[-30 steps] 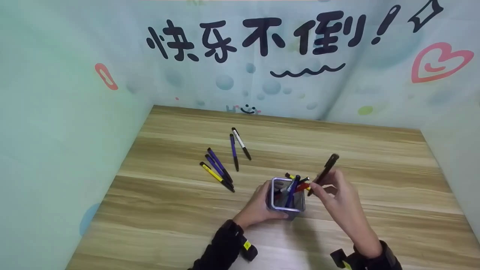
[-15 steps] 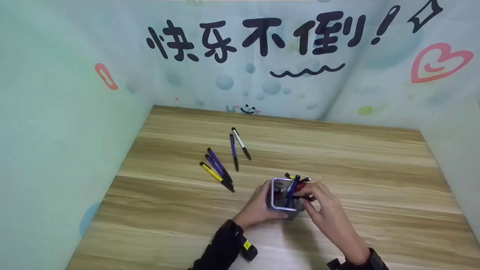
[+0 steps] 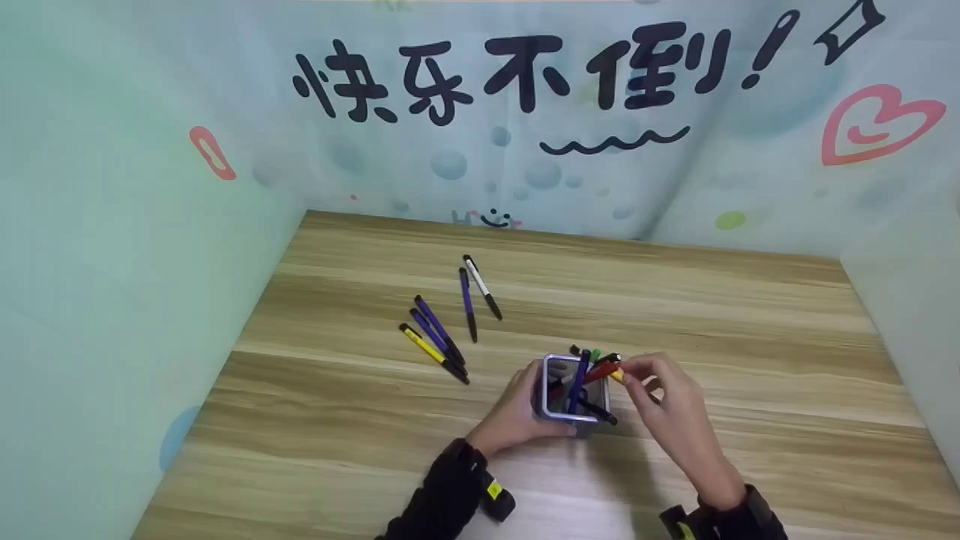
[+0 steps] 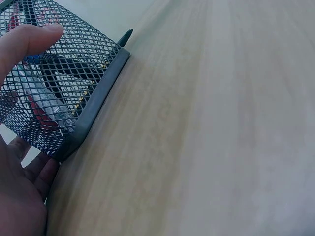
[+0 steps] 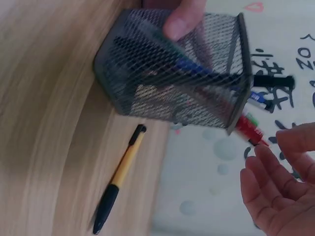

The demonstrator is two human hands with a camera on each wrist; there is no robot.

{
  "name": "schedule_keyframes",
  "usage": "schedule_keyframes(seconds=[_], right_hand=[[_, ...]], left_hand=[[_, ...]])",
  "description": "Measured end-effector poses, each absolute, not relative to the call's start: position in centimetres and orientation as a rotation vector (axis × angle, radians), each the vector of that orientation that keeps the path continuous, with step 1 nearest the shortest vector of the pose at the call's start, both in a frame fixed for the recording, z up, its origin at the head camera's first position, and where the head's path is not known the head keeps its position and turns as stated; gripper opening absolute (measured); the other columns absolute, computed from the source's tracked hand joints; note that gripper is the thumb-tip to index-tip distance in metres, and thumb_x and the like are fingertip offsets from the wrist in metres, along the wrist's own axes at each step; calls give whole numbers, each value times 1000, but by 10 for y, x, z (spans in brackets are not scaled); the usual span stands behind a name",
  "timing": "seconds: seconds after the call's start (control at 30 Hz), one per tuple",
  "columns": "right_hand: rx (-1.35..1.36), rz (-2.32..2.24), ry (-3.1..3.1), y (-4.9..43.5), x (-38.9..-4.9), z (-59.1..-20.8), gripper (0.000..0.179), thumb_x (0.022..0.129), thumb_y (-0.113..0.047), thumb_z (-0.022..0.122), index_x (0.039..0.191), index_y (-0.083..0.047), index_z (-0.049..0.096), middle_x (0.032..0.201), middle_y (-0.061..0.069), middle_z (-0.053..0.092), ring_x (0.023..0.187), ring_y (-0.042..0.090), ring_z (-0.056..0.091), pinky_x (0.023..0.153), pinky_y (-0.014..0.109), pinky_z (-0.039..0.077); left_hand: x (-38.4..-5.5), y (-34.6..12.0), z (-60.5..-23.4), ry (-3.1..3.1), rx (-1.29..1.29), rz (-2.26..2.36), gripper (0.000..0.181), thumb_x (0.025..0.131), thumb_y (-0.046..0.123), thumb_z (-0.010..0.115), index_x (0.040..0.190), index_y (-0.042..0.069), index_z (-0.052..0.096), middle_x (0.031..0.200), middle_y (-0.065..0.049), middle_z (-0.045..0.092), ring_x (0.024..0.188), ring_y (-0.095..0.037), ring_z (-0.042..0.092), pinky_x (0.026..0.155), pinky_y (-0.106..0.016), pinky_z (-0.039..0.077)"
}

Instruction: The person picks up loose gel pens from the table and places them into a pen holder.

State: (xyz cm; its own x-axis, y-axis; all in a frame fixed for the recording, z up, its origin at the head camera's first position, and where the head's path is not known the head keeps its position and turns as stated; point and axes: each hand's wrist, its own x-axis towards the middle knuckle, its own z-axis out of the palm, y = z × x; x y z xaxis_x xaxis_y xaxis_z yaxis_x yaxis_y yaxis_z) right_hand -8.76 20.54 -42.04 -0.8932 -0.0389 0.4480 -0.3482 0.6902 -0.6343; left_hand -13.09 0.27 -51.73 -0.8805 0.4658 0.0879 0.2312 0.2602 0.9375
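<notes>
The left hand (image 3: 521, 411) grips the cup (image 5: 133, 93) at the table (image 3: 360, 465) while the right hand (image 3: 675, 405), apparently holding nothing, has fingers loose beside the red pen (image 3: 601, 372), so a stray nudge could tip out the overhanging black pen (image 3: 598, 410).

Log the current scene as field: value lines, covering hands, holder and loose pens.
Left hand: grips mesh pen holder
Right hand: holds nothing, close to red pen
Holder contents: several pens, including red pen and blue-purple pen; full count unclear
Loose, left of holder: yellow pen, white pen, three blue-purple pens
Loose, far side of holder: black-gripped yellow pen
Surface: wood-grain table
</notes>
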Motion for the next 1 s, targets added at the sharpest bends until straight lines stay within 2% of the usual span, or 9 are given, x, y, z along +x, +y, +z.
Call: schedule_keyframes(seconds=[0.13,0.27,0.43,0.63,1.0], right_hand=[[188,1021,-2600,215,-98,-429,15,79,6,65,92,0,62,87,8,65,76,14,59,65,23,50],[117,987,-2772,224,-109,-442,19,80,3,63,99,4,61,94,17,62,83,28,59,73,38,50],[89,903,-2953,231,-119,-460,26,78,1,65,103,8,60,97,23,58,92,37,54,81,50,47],[86,842,-3012,234,-124,-474,24,76,0,67,98,6,62,94,22,57,91,37,51,80,51,46],[100,784,-3028,231,-125,-477,11,77,1,65,88,4,64,84,12,58,77,26,55,69,41,48]], left_hand=[[-132,3,-519,2322,662,1669,95,57,33,87,136,28,35,130,4,47,119,-16,41,106,-41,32],[-132,3,-520,2309,654,1678,96,56,32,88,136,29,35,130,5,47,119,-16,41,106,-41,32],[-132,3,-520,2287,668,1699,97,56,31,88,137,28,34,131,4,47,120,-16,41,107,-41,31],[-131,3,-519,2273,649,1702,98,56,30,88,138,28,34,132,3,46,121,-16,41,107,-42,31],[-130,3,-517,2337,647,1660,97,57,34,87,138,26,34,131,2,47,120,-17,42,106,-40,33]])
